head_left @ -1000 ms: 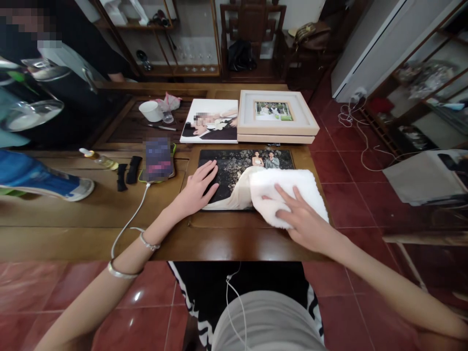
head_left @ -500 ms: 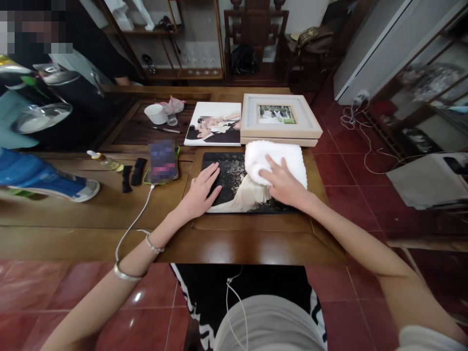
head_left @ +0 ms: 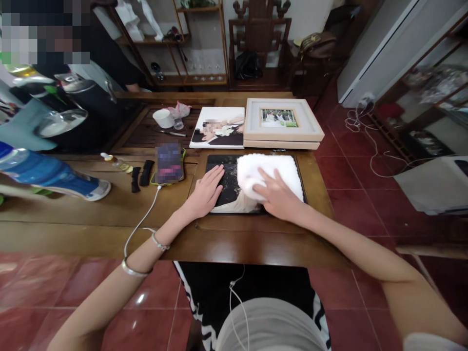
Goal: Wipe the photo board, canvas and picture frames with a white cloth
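Note:
A white fluffy cloth (head_left: 287, 163) lies on the right part of a dark picture panel (head_left: 228, 178) that shows a pale flowing dress. My right hand (head_left: 280, 195) presses down on this cloth and holds it against the panel. Its thumb and two fingers stand apart on the cloth; the other fingers are not clearly seen. On the panel's left edge rests my left hand (head_left: 205, 194), fingers stretched out flat, with nothing in it. The cloth hides much of the panel's right half.
Behind the panel lie a wedding photo panel (head_left: 219, 136) and stacked wooden photo frames (head_left: 310, 124). To the left are a plugged-in phone (head_left: 169, 163), black strips (head_left: 146, 173), a dropper bottle (head_left: 119, 163), a blue bottle (head_left: 54, 170) and a white cup (head_left: 163, 118). Another person stands at the far left.
My right hand has slid the cloth left and slightly toward me across the panel, uncovering its upper right edge. My left hand stays on the panel. The whole view has shifted slightly.

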`<act>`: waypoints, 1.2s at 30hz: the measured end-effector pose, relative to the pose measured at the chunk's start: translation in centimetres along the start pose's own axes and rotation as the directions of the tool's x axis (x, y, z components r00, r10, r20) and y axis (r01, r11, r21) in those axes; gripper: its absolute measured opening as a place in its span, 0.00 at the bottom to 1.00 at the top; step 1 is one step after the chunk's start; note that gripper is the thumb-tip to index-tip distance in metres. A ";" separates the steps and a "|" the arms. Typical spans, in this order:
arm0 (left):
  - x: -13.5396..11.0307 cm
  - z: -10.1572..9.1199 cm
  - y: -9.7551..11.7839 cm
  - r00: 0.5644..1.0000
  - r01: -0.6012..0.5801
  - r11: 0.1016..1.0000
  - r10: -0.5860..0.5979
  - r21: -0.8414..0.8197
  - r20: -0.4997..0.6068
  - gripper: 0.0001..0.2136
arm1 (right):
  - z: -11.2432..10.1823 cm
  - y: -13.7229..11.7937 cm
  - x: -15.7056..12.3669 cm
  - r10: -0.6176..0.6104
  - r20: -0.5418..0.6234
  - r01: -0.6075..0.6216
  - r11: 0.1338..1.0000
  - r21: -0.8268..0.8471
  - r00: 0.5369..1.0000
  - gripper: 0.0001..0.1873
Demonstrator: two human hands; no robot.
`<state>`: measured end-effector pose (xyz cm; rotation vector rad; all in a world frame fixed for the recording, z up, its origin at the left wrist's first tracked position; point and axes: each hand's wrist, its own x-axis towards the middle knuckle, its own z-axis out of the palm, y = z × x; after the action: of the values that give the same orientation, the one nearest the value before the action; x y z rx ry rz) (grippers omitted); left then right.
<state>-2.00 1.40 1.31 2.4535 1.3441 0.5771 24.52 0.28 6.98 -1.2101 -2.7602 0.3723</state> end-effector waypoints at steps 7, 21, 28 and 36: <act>-0.1 0.1 -0.1 1.000 -0.002 1.000 0.002 -0.011 -0.030 0.24 | -0.4 1.7 4.7 0.090 -0.021 -0.091 0.994 -0.056 0.996 0.30; 0.1 0.1 0.1 1.000 0.004 1.000 -0.004 0.015 -0.015 0.24 | 1.7 -4.7 -3.9 -0.171 0.051 0.170 0.985 0.007 0.984 0.25; 0.0 0.1 0.0 1.000 -0.002 1.000 0.002 -0.001 -0.018 0.24 | -0.5 0.6 4.5 -0.011 0.019 0.013 0.997 -0.074 1.000 0.31; 0.0 0.0 0.1 1.000 0.005 1.000 -0.005 -0.005 -0.007 0.25 | 0.7 -2.0 3.4 -0.064 0.048 0.069 0.993 -0.096 0.997 0.31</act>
<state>-1.94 1.36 1.33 2.4454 1.3500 0.5875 20.65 1.38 6.80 -1.1398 -2.8793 0.2638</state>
